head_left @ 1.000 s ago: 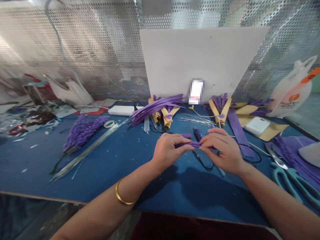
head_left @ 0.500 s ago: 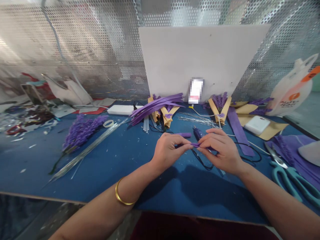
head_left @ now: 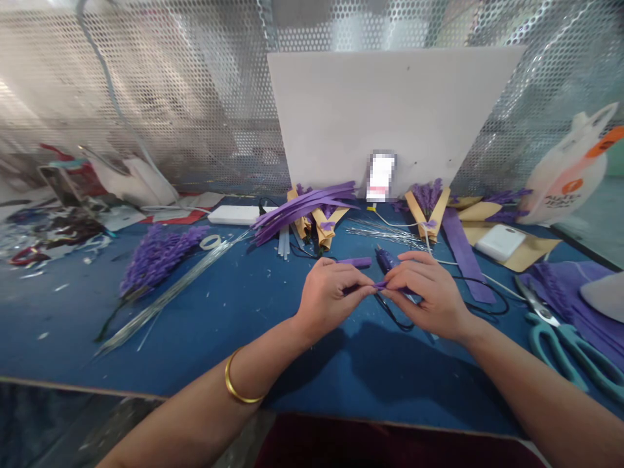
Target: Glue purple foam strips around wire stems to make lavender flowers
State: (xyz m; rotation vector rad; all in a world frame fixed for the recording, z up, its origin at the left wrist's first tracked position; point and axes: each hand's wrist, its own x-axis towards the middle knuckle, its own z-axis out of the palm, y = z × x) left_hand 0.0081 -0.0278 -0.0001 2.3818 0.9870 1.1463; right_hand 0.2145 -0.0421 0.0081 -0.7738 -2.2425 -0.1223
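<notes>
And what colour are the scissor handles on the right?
Teal; the scissor handles show best in the head view.

On the white plastic carrier bag [head_left: 560,170], far back and right of the grip of the right hand [head_left: 431,292], red lettering [head_left: 564,198] starts "AUT"; the rest is too blurred. The phone screen [head_left: 381,175], beyond the grip, is pixelated.

Blue desk [head_left: 219,325]: purple flower bunch [head_left: 158,263], wire bundle [head_left: 173,292] left, tape roll [head_left: 209,249] near both, teal-handled scissors [head_left: 568,336] far right.
</notes>
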